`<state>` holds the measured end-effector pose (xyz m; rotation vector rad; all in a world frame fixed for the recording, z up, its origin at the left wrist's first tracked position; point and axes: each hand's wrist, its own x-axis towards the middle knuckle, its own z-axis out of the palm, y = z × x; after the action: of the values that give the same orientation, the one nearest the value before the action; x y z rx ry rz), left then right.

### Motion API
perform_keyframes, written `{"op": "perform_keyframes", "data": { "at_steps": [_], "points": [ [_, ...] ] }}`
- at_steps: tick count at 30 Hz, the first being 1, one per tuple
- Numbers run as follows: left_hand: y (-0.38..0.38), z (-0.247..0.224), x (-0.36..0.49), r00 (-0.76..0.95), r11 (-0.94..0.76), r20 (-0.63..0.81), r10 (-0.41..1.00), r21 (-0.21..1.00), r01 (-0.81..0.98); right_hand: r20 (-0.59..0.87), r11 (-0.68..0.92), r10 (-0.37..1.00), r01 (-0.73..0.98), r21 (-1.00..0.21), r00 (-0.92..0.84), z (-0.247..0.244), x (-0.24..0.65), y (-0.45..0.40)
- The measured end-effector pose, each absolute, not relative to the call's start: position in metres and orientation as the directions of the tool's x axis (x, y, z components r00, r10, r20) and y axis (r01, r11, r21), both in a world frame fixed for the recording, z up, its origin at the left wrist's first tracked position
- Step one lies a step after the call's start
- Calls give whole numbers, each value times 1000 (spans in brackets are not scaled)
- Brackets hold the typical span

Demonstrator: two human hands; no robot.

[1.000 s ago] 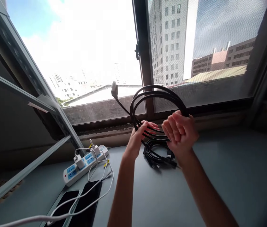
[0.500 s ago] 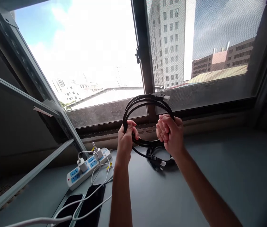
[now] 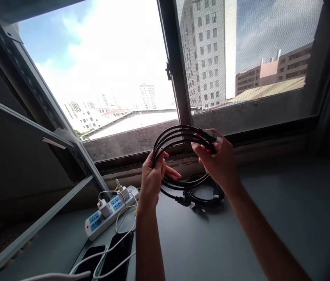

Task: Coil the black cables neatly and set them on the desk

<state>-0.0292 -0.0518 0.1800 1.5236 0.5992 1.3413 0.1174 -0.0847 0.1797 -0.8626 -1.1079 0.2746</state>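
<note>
A black cable [image 3: 179,133] is wound into a loose coil of several loops, raised above the grey table. My left hand [image 3: 155,173] grips the coil's left side, thumb in front, some fingers reaching inside the loop. On the right side my right hand [image 3: 216,154] pinches the loops, close to a black connector [image 3: 208,135] with a pale tip. The cable's other connector [image 3: 185,201] hangs below the coil at the lower left. Behind and below lies a second coiled black cable [image 3: 203,200] on the table, partly overlapped by the held one.
A white power strip [image 3: 109,214] with two plugged chargers stands at the left. White cords cross two dark phones [image 3: 115,253] at the lower left. A metal shelf frame [image 3: 45,207] rises at the left; a window [image 3: 175,70] stands behind the table.
My right hand has moved from the coil's lower right up to its upper right, by the connector. The held loops are spread wider, and the lower connector has shifted left.
</note>
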Motion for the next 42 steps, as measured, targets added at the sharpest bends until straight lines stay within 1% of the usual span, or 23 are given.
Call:
{"op": "perform_keyframes", "data": {
  "at_steps": [3,6,11,12,14,17,19,22,24,26,28,30,32,33,35,38,40,42],
  "points": [
    [-55,183,-29,251,-372,459,852,870,-325,674,687,574,174,-705,466,179,113,-85],
    [-57,185,-30,183,-350,440,879,857,-379,694,730,567,119,-673,444,178,107,-87],
    [-54,186,-34,-19,-387,424,906,808,-444,759,793,504,127,-596,411,175,107,-85],
    [-52,185,-36,-64,-405,422,904,801,-441,763,792,503,136,-595,406,175,109,-85],
    [-49,185,-39,-152,-452,430,890,795,-404,746,747,551,177,-641,374,177,114,-85],
    [-47,185,-43,-255,-541,483,837,798,-264,694,632,661,289,-719,285,180,120,-91],
    [-49,184,-43,-306,-611,559,771,785,-105,677,585,702,362,-726,222,181,120,-100],
    [-55,183,-41,-296,-692,717,631,693,203,654,535,749,484,-693,109,179,114,-113],
    [-61,183,-39,-244,-691,788,565,614,381,632,506,775,580,-638,19,176,108,-118],
    [-67,184,-37,-218,-656,811,544,572,492,592,455,805,665,-593,-23,174,103,-118],
    [-71,185,-36,-214,-630,809,548,567,531,534,355,846,743,-568,4,172,99,-113],
    [-75,186,-35,-217,-628,807,549,569,531,486,231,871,810,-539,75,171,99,-107],
    [-76,187,-36,-231,-650,812,536,571,501,490,182,865,843,-507,109,170,102,-103],
    [-76,187,-37,-246,-665,815,525,573,479,509,199,855,842,-501,101,170,105,-102],
    [-73,187,-40,-294,-697,817,496,577,426,555,288,829,802,-523,64,172,112,-102],
    [-62,185,-47,-377,-733,790,483,600,320,572,425,820,659,-621,11,177,122,-106],
    [-53,183,-52,-408,-731,745,527,643,230,539,471,842,543,-696,-39,181,128,-108],
    [-45,182,-57,-404,-705,684,607,698,124,503,490,858,449,-747,-99,183,132,-108]
  ]
}}
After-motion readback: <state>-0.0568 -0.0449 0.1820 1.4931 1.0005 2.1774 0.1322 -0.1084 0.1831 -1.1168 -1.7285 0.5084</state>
